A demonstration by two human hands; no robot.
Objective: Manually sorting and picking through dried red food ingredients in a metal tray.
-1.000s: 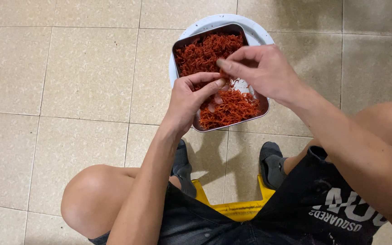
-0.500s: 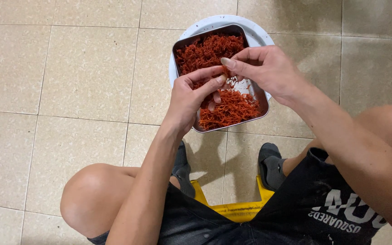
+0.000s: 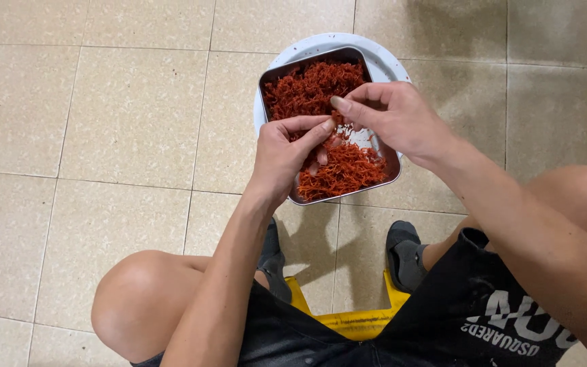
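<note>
Both hands work over the metal tray (image 3: 276,75) of red shreds (image 3: 310,85): the left hand (image 3: 283,153) and right hand (image 3: 392,119) pinch strands between fingertips; small pinches, kept low, should avoid spills.

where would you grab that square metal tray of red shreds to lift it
Grip the square metal tray by its raised rim at the bare left edge and the right edge, coming from both sides. It sits flat on a white round plate, and both long edges stand clear of the red shreds.
</note>
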